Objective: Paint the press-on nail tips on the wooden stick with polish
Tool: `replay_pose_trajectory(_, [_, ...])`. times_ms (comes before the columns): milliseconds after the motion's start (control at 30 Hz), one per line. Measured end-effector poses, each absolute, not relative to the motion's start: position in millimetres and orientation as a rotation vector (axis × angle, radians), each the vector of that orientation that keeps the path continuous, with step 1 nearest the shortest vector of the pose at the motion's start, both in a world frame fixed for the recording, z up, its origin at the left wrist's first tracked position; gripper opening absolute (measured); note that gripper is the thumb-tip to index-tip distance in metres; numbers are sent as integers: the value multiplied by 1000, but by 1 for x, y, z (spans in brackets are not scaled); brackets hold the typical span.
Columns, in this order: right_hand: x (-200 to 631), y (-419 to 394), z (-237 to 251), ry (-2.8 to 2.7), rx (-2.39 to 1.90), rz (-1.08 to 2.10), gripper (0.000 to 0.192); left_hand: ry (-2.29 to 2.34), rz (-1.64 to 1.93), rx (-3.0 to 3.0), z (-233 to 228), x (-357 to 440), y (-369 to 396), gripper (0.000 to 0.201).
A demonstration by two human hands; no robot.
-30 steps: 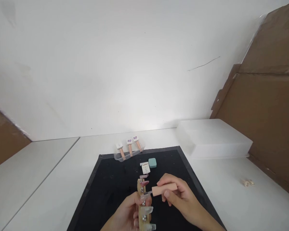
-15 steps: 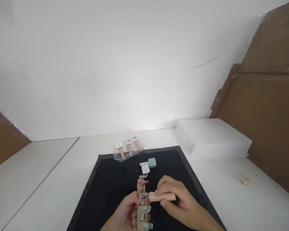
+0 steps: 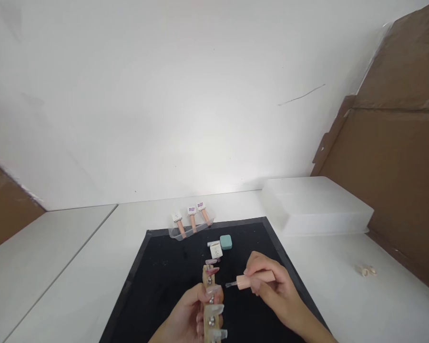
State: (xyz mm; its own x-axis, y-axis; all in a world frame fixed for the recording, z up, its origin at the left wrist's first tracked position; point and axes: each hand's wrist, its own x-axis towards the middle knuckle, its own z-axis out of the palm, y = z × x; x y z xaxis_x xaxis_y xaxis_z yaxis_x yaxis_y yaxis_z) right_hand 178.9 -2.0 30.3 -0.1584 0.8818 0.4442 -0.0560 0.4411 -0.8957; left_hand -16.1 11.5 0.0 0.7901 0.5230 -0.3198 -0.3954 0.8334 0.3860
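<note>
The peach-handled polish brush [image 3: 246, 281], on the third nail tip [image 3: 213, 289] half a second ago, now hangs just to its right, so nothing is being brushed on at this instant. The right hand [image 3: 277, 290] pinches the brush; the left hand's [image 3: 189, 307] grip clasps the nail-tip holder [image 3: 207, 324] above the black mat [image 3: 164, 281].
</note>
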Motion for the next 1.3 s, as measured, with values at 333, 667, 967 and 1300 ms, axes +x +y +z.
replay_pose_trajectory(333, [175,2,25,-1028,-846,1574,25,632,571,429,4,-14,6,14])
replay_pose_trajectory(667, [176,2,25,-1152,-863,1527,21,673,716,632,17,-7,-1,21])
replay_pose_trajectory(967, [174,0,29,-1234,-887,1496,22,654,749,793,7,-6,0,27])
replay_pose_trajectory(1300, [174,6,30,-1019,-1001,1329,20,703,790,914,4,-8,-5,26])
